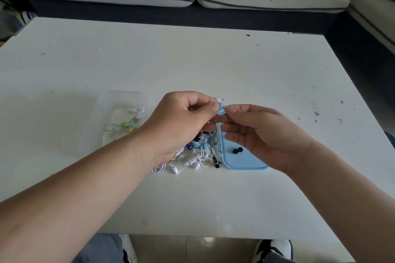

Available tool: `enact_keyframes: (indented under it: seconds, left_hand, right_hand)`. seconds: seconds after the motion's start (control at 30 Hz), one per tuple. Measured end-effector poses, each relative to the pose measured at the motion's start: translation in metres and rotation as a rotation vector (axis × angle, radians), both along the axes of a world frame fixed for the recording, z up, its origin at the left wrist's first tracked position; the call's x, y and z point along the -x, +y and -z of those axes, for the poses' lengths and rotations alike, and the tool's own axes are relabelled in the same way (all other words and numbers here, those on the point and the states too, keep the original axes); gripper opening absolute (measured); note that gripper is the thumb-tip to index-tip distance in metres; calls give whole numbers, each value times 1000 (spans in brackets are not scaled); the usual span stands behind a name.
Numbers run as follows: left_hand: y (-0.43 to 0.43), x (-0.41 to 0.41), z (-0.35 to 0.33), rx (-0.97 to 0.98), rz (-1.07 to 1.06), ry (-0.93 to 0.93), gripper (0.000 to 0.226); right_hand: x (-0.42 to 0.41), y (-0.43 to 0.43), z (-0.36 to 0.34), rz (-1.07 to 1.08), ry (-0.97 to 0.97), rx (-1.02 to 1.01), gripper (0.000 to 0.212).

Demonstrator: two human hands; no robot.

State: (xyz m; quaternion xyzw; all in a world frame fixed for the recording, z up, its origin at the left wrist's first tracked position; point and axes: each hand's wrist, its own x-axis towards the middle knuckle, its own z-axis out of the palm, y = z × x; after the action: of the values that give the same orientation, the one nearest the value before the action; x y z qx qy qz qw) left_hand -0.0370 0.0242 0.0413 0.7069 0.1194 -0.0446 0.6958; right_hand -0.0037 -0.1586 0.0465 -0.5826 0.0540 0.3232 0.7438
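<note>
The left hand pinches a blue earbud between thumb and forefinger, lifted off the tabletop, probably so the right hand, fingertips closed on the bud's end, can work its tip; tangled earphones lie beneath the left hand; two black ear tips sit on the blue lid under the right palm, likely parked there; no writing is legible.

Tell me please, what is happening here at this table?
A person holds a blue earbud over a white table. The left hand pinches its body and the right hand pinches its end. Under them lies a pile of earphones. Two black tips rest on a blue lid, and a clear box holds more.
</note>
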Motion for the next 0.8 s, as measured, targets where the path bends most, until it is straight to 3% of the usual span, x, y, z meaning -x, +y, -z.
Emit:
enact_keyframes:
  seconds: [0.8]
  left_hand:
    - [-6,4,-5,-210,-43,-65,8]
  right_hand:
    - [4,8,3,123,-113,6,17]
